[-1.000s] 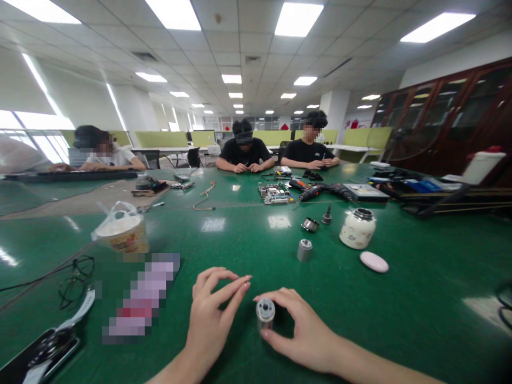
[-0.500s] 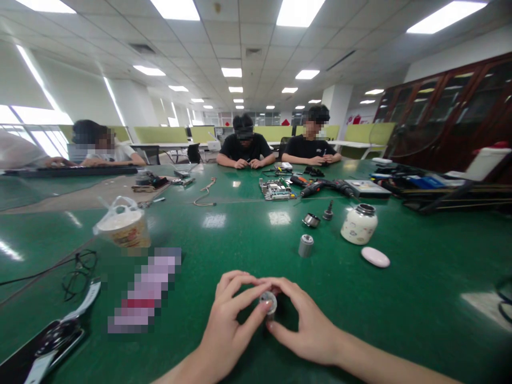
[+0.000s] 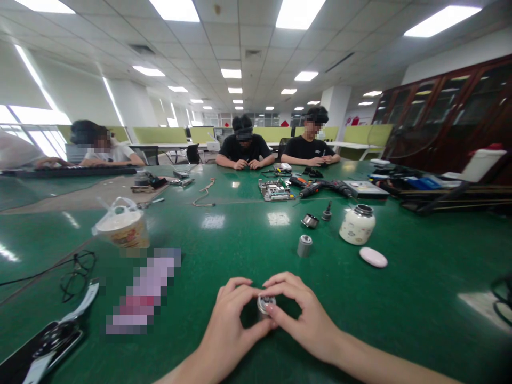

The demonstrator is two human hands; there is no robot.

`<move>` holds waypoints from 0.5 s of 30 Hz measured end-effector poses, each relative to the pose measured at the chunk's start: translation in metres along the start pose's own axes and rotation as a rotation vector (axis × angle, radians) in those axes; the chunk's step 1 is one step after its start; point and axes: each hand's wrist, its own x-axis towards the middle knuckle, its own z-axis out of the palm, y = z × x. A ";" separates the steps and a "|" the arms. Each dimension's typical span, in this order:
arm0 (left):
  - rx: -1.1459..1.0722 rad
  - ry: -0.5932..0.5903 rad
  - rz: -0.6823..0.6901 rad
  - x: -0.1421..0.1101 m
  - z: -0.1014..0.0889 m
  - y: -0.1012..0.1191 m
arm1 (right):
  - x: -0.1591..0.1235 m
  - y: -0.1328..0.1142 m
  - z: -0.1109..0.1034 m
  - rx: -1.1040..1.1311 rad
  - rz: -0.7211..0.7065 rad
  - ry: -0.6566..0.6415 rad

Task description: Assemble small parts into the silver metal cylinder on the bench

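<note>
A small silver metal cylinder [image 3: 265, 305] stands on the green table [image 3: 248, 240] close in front of me. My left hand [image 3: 230, 325] curls round its left side, thumb and fingertips touching it. My right hand [image 3: 302, 314] closes over it from the right, fingers bent across its top. Both hands grip the cylinder together. Farther off lie a second silver cylinder [image 3: 304, 246], a metal ring part [image 3: 309, 221] and a small dark pointed part [image 3: 327, 214].
A white jar [image 3: 357, 225] and a pink oval lid [image 3: 373, 257] sit to the right. A bagged cup [image 3: 122, 226], glasses [image 3: 78, 269] and a phone [image 3: 44, 349] lie left. A circuit board [image 3: 274, 190] and drill [image 3: 324, 188] lie farther back. Three people sit across.
My left hand has moved right from beside the cylinder and closed on it. My right hand's fingers have come over its top. The cylinder stays at the same spot.
</note>
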 end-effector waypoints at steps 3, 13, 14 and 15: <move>-0.006 -0.004 -0.003 0.000 0.000 0.001 | 0.004 -0.002 0.001 0.044 0.081 0.067; -0.003 -0.011 0.010 0.000 0.003 -0.002 | 0.014 -0.007 -0.008 0.059 0.122 0.092; 0.001 -0.010 0.009 0.000 0.003 -0.002 | 0.016 -0.003 -0.012 0.045 0.113 0.111; 0.004 -0.009 0.010 0.000 0.003 -0.003 | 0.018 0.003 -0.016 0.017 0.110 0.131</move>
